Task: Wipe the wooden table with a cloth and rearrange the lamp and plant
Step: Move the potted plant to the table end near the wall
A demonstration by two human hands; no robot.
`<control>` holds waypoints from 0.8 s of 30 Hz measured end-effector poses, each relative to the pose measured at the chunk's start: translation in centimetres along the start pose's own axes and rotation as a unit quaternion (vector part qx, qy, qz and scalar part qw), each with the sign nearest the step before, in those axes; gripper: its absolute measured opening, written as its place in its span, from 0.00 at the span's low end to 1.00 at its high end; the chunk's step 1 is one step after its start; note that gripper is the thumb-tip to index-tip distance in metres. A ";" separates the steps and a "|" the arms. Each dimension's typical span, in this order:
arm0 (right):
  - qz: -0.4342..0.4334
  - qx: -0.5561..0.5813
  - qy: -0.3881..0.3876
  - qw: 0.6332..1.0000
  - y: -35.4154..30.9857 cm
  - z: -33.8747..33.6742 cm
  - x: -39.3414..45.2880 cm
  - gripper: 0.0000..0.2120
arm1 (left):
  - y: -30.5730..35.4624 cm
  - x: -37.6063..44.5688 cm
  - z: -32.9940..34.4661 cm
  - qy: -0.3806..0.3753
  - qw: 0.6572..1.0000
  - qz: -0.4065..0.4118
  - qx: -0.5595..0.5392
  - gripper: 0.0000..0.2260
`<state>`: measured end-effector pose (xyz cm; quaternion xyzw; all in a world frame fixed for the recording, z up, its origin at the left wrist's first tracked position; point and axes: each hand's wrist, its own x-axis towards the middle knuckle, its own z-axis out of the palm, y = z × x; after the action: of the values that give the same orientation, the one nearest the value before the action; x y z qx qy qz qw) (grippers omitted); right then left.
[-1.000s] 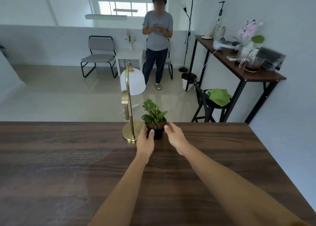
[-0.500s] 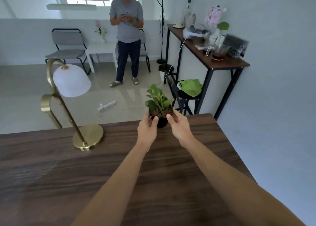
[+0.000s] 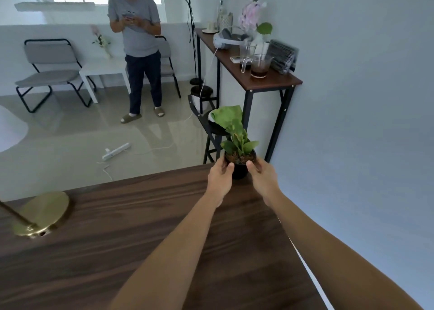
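A small green plant (image 3: 237,138) in a black pot sits at the far right corner of the dark wooden table (image 3: 141,227). My left hand (image 3: 220,176) grips the pot's left side and my right hand (image 3: 263,176) grips its right side. Whether the pot rests on the table or hovers just above it is unclear. The brass lamp's round base (image 3: 44,212) stands at the table's far left, with its white shade (image 3: 10,129) partly cut off by the frame edge. A green cloth (image 3: 225,113) lies on a black stool beyond the table.
A person in a grey shirt (image 3: 136,49) stands on the tiled floor beyond the table. A high side table (image 3: 270,79) with a jug, flowers and a headset stands along the right wall. A white power strip (image 3: 116,151) lies on the floor.
Both hands closed on the plant pot and carried it from beside the lamp base rightward to the table's far right corner. The lamp stayed in place.
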<state>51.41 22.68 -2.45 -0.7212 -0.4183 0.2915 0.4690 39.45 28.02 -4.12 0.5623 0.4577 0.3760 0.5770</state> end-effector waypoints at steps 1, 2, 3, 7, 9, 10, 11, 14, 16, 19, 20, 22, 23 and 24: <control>0.000 -0.004 -0.004 1.000 0.1 0.0 0.1 0.18 | -0.1 -0.1 -0.1 -0.009 1.000 0.000 -0.001 0.21; -0.001 -0.011 -0.009 1.000 0.2 0.0 0.1 0.18 | -0.1 -0.3 -0.3 -0.020 1.000 0.003 0.001 0.22; 0.001 -0.019 -0.010 1.000 0.2 0.2 0.0 0.20 | -0.1 -0.6 -0.6 -0.028 1.000 0.006 0.005 0.22; -0.002 0.003 0.127 0.992 -1.0 2.4 -2.2 0.30 | -0.7 -2.9 -3.8 0.022 0.999 -0.025 -0.013 0.24; -0.069 0.011 0.205 0.976 -2.5 4.2 -3.8 0.26 | -1.3 -4.5 -7.2 0.078 0.996 -0.021 -0.037 0.23; -0.110 -0.003 0.219 0.969 -3.3 5.3 -4.6 0.24 | -1.6 -5.5 -9.4 0.111 0.993 -0.012 -0.039 0.21; -0.148 -0.019 0.220 0.964 -4.2 6.6 -5.2 0.22 | -2.0 -6.5 -11.6 0.148 0.988 0.001 -0.031 0.19; -0.221 -0.039 0.172 0.959 -6.5 11.4 -6.7 0.15 | -3.3 -10.0 -18.8 0.249 0.968 0.034 0.022 0.15; -0.238 -0.048 0.117 0.963 -7.8 15.3 -7.8 0.11 | -4.0 -12.4 -23.3 0.303 0.950 0.048 0.055 0.12; -0.254 -0.081 0.028 0.963 -9.4 21.6 -9.5 0.07 | -4.3 -15.6 -29.3 0.395 0.906 0.056 0.139 0.10; -0.258 -0.090 -0.001 0.962 -9.9 23.6 -10.0 0.07 | -4.4 -16.4 -31.1 0.427 0.886 0.054 0.173 0.09; -0.258 -0.113 -0.064 0.957 -10.9 27.4 -10.6 0.07 | -4.8 -17.5 -33.9 0.470 0.849 0.035 0.238 0.10; -0.251 -0.127 -0.098 0.955 -11.5 29.3 -10.8 0.07 | -5.1 -17.8 -34.9 0.471 0.842 0.012 0.262 0.12; -0.244 -0.140 -0.129 0.951 -12.0 31.0 -10.9 0.08 | -5.3 -18.0 -35.6 0.458 0.844 -0.019 0.280 0.16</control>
<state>16.99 29.07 -3.22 -0.6116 -0.6753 0.1973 0.3619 -0.23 21.38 -5.64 0.4555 0.7659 0.4357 0.1268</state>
